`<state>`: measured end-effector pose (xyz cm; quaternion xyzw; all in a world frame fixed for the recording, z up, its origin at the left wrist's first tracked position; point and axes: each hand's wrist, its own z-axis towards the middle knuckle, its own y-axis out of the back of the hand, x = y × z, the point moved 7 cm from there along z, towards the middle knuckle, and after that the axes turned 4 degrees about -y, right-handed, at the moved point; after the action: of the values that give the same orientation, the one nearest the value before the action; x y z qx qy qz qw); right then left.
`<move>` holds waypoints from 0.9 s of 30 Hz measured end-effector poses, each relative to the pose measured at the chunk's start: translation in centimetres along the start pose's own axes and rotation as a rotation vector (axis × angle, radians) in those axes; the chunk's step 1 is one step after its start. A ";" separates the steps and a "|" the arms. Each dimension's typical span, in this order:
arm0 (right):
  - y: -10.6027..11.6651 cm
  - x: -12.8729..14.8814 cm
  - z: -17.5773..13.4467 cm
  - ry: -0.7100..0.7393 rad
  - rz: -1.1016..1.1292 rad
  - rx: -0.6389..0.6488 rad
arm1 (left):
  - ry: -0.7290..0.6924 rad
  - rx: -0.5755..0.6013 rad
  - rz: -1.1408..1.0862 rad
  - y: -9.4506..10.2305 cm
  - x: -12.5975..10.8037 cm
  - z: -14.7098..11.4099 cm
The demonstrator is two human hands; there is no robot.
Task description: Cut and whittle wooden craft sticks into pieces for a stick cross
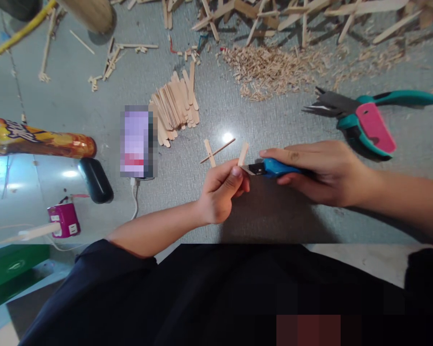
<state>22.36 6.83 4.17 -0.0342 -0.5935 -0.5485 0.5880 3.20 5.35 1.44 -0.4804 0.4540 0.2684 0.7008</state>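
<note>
My left hand [222, 190] is closed, pinching a pale wooden craft stick [243, 153] upright between thumb and fingers. My right hand [321, 173] grips a blue-handled cutter [279, 167] with a dark head. The cutter's metal tip points left and meets the stick, right beside my left thumb. Just beyond my left hand lie two craft sticks joined in a cross [210, 154]. A fanned pile of craft sticks [175, 108] rests farther back. The lower end of the held stick is hidden by my fingers.
Pliers [368, 117] with teal and pink handles lie at right. Wood shavings [270, 69] and a lattice of joined sticks [303, 17] are at the back. At left are a phone [137, 142] on a cable, a black case [95, 180], a yellow packet [39, 138] and a magenta plug adapter [64, 220].
</note>
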 end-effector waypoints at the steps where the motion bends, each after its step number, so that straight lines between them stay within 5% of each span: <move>1: 0.0 0.1 0.0 -0.005 0.022 0.007 | 0.017 -0.006 0.004 0.1 0.2 -0.1; 17: -0.4 0.8 -0.2 -0.066 -0.041 -0.057 | -0.042 0.017 0.078 -0.1 0.3 -0.3; 27: 0.6 0.9 -0.1 0.074 -0.438 -0.227 | -0.016 0.016 0.040 0.2 0.7 0.6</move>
<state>22.56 6.46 5.24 0.0496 -0.4993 -0.7270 0.4687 3.58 5.91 0.84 -0.4632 0.4602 0.2826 0.7027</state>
